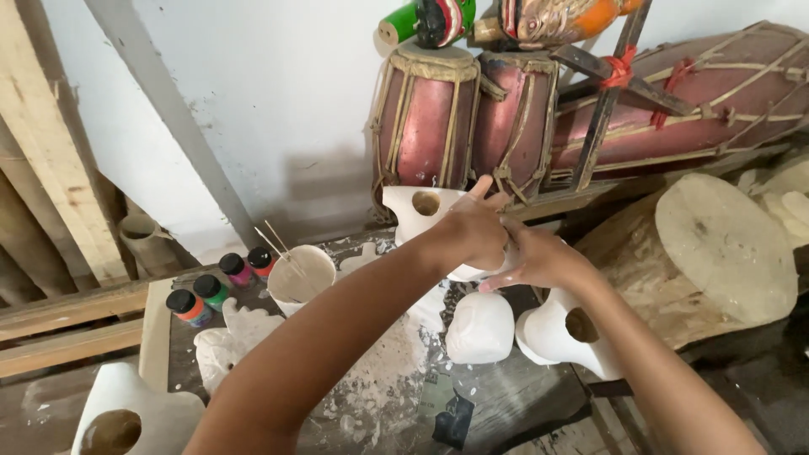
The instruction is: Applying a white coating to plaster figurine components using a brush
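Observation:
Both my hands reach forward over a paint-splashed work table (396, 396). My left hand (472, 232) and my right hand (535, 257) together grip a white-painted carved wooden piece (421, 211) with a round hole in it, held above the table. Most of the piece's right side is hidden by my fingers. Just below my hands stand a rounded white carved piece (480, 327) and another white piece with a hole (565, 333).
A white cup with two thin sticks (299, 274) stands at the left, next to several small paint bottles (215, 286). More white carvings lie at the lower left (126, 413). Red rope-laced drums (425, 122) stand behind, a big log section (716, 244) at the right.

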